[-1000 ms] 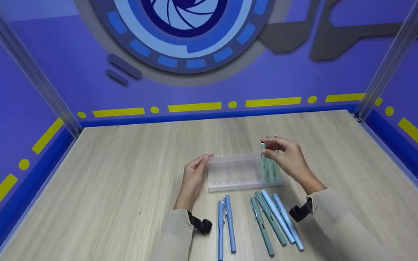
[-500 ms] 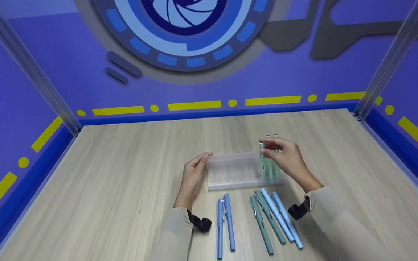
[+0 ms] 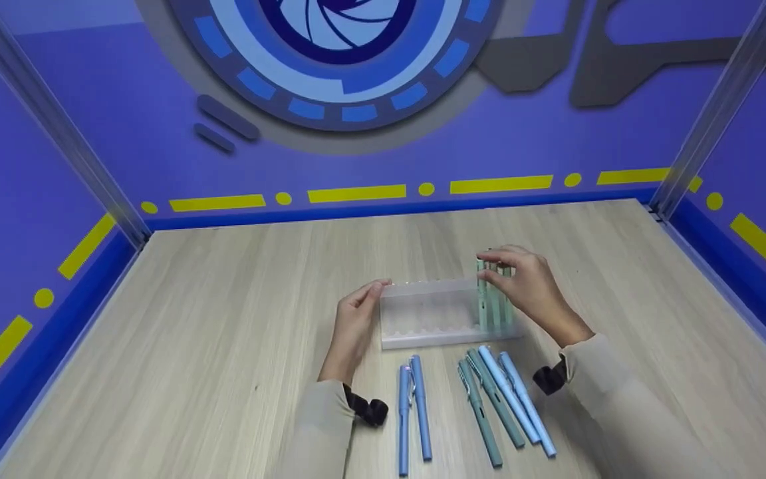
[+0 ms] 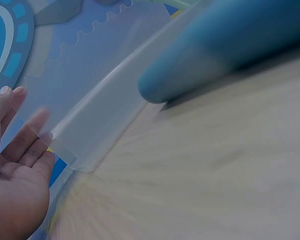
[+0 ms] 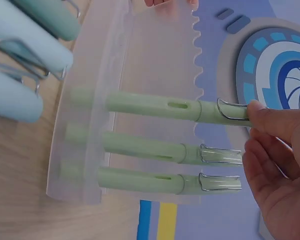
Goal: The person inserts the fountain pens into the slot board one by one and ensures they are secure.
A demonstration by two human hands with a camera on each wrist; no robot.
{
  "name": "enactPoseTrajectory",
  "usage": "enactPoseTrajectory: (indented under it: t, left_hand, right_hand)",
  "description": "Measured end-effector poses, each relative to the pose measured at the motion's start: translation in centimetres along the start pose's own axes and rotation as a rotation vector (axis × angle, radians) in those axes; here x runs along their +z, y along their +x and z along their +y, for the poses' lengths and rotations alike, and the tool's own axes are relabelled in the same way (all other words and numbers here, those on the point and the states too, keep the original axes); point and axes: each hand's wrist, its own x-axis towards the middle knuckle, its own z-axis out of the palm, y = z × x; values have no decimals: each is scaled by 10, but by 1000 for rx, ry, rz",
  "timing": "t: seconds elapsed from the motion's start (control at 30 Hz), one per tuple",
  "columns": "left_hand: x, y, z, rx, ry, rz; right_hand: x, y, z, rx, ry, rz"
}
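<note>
A translucent pen rack (image 3: 429,309) with a scalloped top edge stands upright on the table. My left hand (image 3: 353,322) holds its left end between thumb and fingers; in the left wrist view some fingers show through the clear panel. At the rack's right end, three light-green pens stand side by side, caps up. My right hand (image 3: 526,283) pinches the leftmost light-green pen (image 5: 150,106) near the top of its cap. The other two, the middle pen (image 5: 145,147) and the end pen (image 5: 140,180), rest in the rack beside my curled fingers.
In front of the rack lie two blue pens (image 3: 421,412), then two dark-green pens (image 3: 483,412) and two light-blue pens (image 3: 509,396) on the wooden table (image 3: 223,346). Blue-purple walls (image 3: 383,166) enclose the back and sides.
My right hand has shifted slightly, now covering more of the other two light-green caps, while keeping its pinch on the leftmost pen. My left hand and the rack stay put.
</note>
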Motion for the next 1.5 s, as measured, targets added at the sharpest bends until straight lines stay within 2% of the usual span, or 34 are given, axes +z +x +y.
enactPoseTrajectory:
  t: [0.2, 0.33, 0.8, 1.03, 1.5]
  left_hand:
    - [-1, 0, -1, 1, -12, -5]
    - [-1, 0, -1, 2, -17, -7]
    - [-1, 0, -2, 26, -9, -6]
    - [-1, 0, -2, 17, -19, -7]
    - [0, 1, 0, 13, -16, -10]
  right_hand:
    - [2, 3, 5, -98, -91, 35]
    - [2, 5, 9, -131, -122, 37]
    - [5, 9, 15, -123, -143, -3]
    - [7, 11, 18, -97, -156, -20]
    - [11, 14, 21, -117, -161, 2]
